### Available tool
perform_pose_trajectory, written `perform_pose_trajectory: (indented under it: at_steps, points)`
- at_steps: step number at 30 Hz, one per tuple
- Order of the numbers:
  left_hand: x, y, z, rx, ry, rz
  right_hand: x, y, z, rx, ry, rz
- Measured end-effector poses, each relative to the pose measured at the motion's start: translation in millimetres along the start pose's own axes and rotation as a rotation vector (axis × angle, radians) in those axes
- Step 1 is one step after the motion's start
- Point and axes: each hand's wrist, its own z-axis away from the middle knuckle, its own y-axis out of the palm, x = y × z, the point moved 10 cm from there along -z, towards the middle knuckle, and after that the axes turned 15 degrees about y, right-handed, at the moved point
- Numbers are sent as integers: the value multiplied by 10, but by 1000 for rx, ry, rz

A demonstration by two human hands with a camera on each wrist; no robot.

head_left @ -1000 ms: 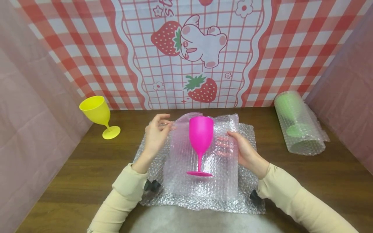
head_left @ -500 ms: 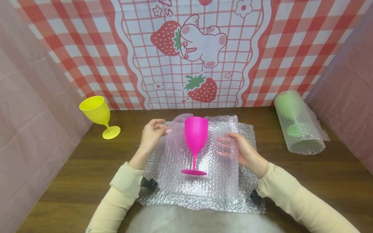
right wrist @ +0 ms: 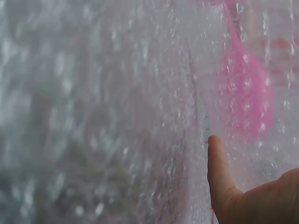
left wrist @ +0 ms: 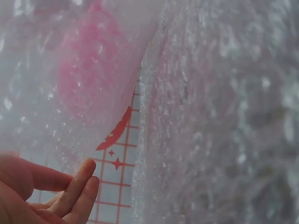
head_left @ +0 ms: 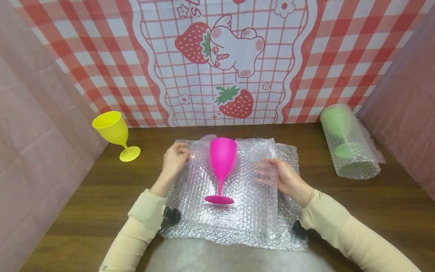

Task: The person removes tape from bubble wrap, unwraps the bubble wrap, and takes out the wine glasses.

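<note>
A pink goblet lies on a clear bubble wrap sheet, its bowl toward the far side and its foot toward me. My left hand pinches the sheet's left edge between thumb and fingertips. At the right edge my right hand holds the sheet, thumb on top, with its fairly straight fingers showing faintly through the plastic. Both wrist views show the goblet blurred through the wrap. Under this sheet lies more bubble wrap, spread on the table.
A yellow goblet stands at the back left. Far right, a green goblet lies inside a roll of bubble wrap. The wooden table meets a red checked cloth backdrop, with pink cloth on both sides.
The pink goblet has shifted left and tilted somewhat. My left hand has moved left and slightly toward me with the sheet's edge. My right hand stays almost in place.
</note>
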Motion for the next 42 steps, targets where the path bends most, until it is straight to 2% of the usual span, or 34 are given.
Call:
perform_pose_trajectory:
  at_steps: [6, 12, 19, 22, 30, 37, 42]
  points:
    - [120, 41, -6, 34, -39, -18, -22, -49, -31, -13, 7, 42]
    - [217, 80, 0, 42, -69, 27, -31, -80, -93, 16, 12, 111]
    - [283, 122, 36, 81, -102, 53, -18, -252, -147, -156, 36, 334]
    - [275, 139, 48, 98, -97, 65, -1, -292, -166, -190, 49, 389]
    - [227, 198, 80, 137, -71, 81, 44, -394, -247, -164, 86, 336]
    - [187, 227, 92, 168, -60, 65, 113, -451, -295, -170, 63, 345]
    - [175, 234, 84, 182, -53, 97, 138, -444, -285, -168, 54, 384]
